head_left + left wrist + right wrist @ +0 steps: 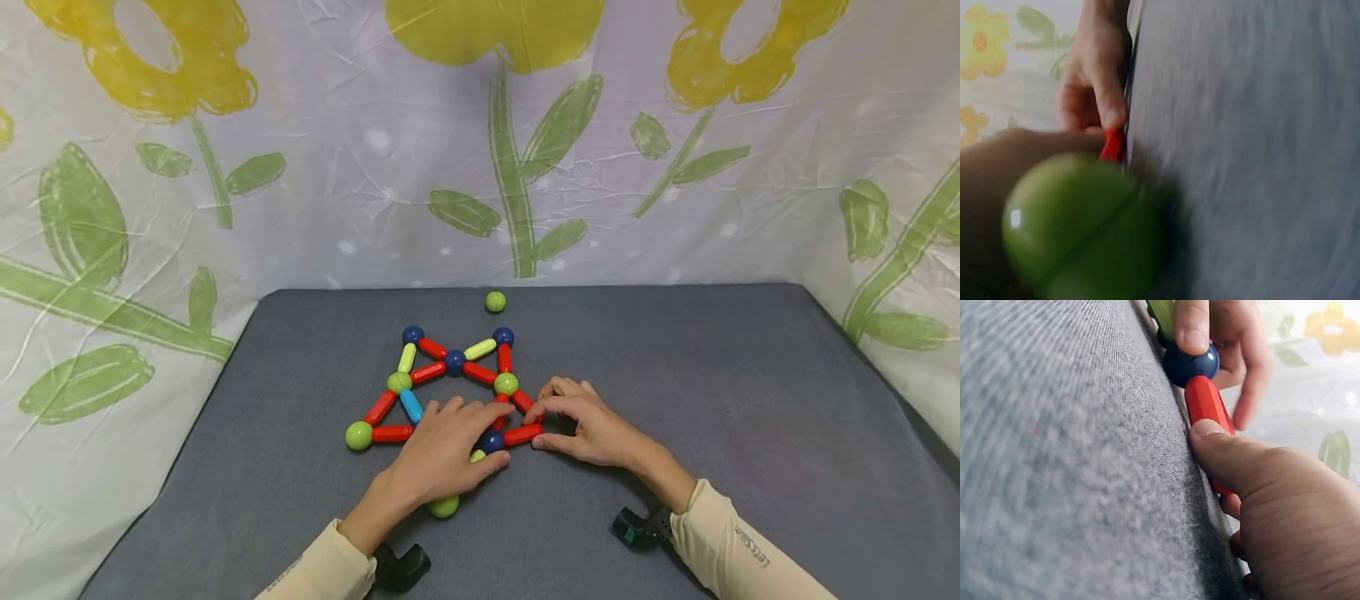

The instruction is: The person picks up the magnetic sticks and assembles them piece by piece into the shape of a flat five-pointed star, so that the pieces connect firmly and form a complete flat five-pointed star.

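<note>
A flat figure of coloured rods and balls, seemingly a magnetic building set, lies on the dark cloth. My left hand (446, 450) reaches across its front, thumb and fingers around a dark blue ball (492, 441). In the right wrist view the left thumb presses on that blue ball (1191, 364). My right hand (588, 425) pinches the outer part of a red rod (522, 434) that meets this ball; its thumb lies along the rod (1207, 403). Another red rod (525, 403) slants down from a green ball (506, 383) to the right fingers. The left hand hides part of the figure.
A loose green ball (495, 302) lies near the cloth's back edge. One green ball (444, 507) sits below the left hand, another (358, 435) at the figure's left corner. Behind the grey cloth (712, 358) hangs a flower-printed curtain (360, 167).
</note>
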Demonstrator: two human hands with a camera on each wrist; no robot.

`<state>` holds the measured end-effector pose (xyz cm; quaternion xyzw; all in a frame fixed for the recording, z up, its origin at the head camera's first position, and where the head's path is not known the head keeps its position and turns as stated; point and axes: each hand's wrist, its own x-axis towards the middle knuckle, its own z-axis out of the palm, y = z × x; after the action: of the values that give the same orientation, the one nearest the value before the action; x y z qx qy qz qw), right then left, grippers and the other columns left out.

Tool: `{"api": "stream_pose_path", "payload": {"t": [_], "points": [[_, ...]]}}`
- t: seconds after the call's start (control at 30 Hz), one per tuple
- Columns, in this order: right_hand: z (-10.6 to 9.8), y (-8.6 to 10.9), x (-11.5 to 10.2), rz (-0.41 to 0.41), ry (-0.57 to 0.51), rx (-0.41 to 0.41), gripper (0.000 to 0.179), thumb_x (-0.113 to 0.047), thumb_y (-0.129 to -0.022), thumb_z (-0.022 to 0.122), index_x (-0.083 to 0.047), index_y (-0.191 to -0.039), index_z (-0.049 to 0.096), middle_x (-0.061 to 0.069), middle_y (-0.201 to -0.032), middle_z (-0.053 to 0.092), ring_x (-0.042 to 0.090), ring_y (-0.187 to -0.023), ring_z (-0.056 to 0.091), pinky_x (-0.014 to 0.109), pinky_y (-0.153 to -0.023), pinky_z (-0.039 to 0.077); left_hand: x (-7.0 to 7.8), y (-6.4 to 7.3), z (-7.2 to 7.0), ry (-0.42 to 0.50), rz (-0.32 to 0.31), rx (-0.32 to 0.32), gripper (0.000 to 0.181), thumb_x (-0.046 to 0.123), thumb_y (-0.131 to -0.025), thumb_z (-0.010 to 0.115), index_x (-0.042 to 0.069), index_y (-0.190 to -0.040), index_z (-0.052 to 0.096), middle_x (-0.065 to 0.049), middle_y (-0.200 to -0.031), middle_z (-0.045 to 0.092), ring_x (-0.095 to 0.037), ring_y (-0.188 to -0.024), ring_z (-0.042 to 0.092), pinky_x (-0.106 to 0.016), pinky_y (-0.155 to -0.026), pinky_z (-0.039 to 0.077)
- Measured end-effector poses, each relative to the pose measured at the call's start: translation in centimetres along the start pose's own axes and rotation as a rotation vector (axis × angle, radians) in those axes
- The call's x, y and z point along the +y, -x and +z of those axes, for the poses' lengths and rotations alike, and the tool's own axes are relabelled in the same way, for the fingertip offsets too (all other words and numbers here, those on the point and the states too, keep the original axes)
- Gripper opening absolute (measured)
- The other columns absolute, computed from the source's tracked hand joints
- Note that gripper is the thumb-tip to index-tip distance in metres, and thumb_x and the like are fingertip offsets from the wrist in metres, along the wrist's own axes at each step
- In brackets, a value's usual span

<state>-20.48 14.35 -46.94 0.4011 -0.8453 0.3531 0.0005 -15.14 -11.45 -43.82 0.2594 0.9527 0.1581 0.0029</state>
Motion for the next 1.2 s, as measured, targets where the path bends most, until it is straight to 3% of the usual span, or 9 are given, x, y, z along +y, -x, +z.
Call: {"api": "stream_pose_path", "payload": {"t": [0.07,0.17,0.27,0.4,0.53,0.67,0.97,1.2], "points": [[0.2,-0.1,-0.1,0.003,-0.001,-0.001,0.023,-0.033,-0.087,0.082,-0.036,-0.108,0.072,-0.015,-0.108,0.059,0.005,-0.103,0.052,0.032,-0.083,0.030,-0.4,0.1,-0.4,0.020,-0.041,-0.035,0.064,0.058,-0.090,0.069,0.026,-0.144,0.055,0.005,-0.133,0.065,-0.016,-0.108,0.055,-0.042,-0.086,0.037],[0.4,-0.2,-0.1,0.003,-0.014,-0.007,0.026,-0.033,-0.086,0.082,-0.035,-0.111,0.073,-0.015,-0.108,0.060,0.005,-0.102,0.053,0.032,-0.083,0.030,-1.1,0.3,-0.9,0.041,-0.094,-0.085,0.062,0.061,-0.086,0.072,0.021,-0.133,0.061,0.006,-0.126,0.067,-0.015,-0.105,0.053,-0.041,-0.087,0.035],[0.6,-0.3,-0.3,0.002,-0.042,-0.012,0.030,-0.033,-0.087,0.082,-0.034,-0.116,0.073,-0.015,-0.110,0.061,0.006,-0.099,0.053,0.032,-0.082,0.030,-1.6,0.5,-1.5,0.024,-0.090,-0.134,0.050,0.063,-0.085,0.072,0.022,-0.113,0.066,0.007,-0.103,0.066,-0.013,-0.094,0.052,-0.040,-0.083,0.035],[0.8,-0.6,-0.1,0.018,-0.131,0.014,0.032,-0.030,-0.090,0.079,-0.029,-0.121,0.071,-0.008,-0.108,0.062,0.011,-0.088,0.050,0.032,-0.079,0.031,-2.2,0.6,-2.3,0.018,-0.070,-0.185,0.044,0.063,-0.085,0.072,0.023,-0.100,0.065,0.009,-0.083,0.056,-0.011,-0.082,0.049,-0.040,-0.080,0.035],[0.8,-1.3,0.5,0.064,-0.250,0.080,0.030,-0.019,-0.094,0.075,-0.018,-0.123,0.069,0.006,-0.109,0.065,0.016,-0.082,0.051,0.031,-0.076,0.040,-2.9,0.5,-2.6,0.057,-0.087,-0.207,0.042,0.064,-0.083,0.074,0.024,-0.095,0.065,0.008,-0.077,0.053,-0.011,-0.078,0.049,-0.039,-0.079,0.035],[0.3,-2.4,1.4,0.161,-0.317,0.140,0.028,-0.014,-0.096,0.071,-0.010,-0.123,0.067,0.012,-0.113,0.066,0.016,-0.084,0.055,0.027,-0.070,0.045,-3.9,0.3,-2.7,0.086,-0.104,-0.208,0.042,0.065,-0.082,0.074,0.025,-0.093,0.064,0.008,-0.075,0.054,-0.010,-0.078,0.050,-0.038,-0.079,0.034],[-0.2,-7.9,4.1,0.331,-0.296,0.294,0.036,-0.016,-0.098,0.069,-0.003,-0.131,0.062,0.015,-0.113,0.062,0.018,-0.081,0.053,0.028,-0.071,0.045,-5.6,0.4,-3.1,0.109,-0.153,-0.231,0.041,0.062,-0.081,0.077,0.025,-0.086,0.060,0.006,-0.072,0.052,-0.010,-0.073,0.050,-0.038,-0.077,0.032],[0.2,-13.1,5.4,0.486,-0.146,0.381,0.043,-0.031,-0.098,0.068,-0.013,-0.137,0.061,0.012,-0.124,0.060,0.027,-0.096,0.057,0.045,-0.093,0.028,-5.4,0.2,-3.6,0.114,-0.159,-0.241,0.043,0.062,-0.078,0.079,0.025,-0.088,0.061,0.005,-0.074,0.053,-0.011,-0.075,0.051,-0.038,-0.076,0.032]]}}
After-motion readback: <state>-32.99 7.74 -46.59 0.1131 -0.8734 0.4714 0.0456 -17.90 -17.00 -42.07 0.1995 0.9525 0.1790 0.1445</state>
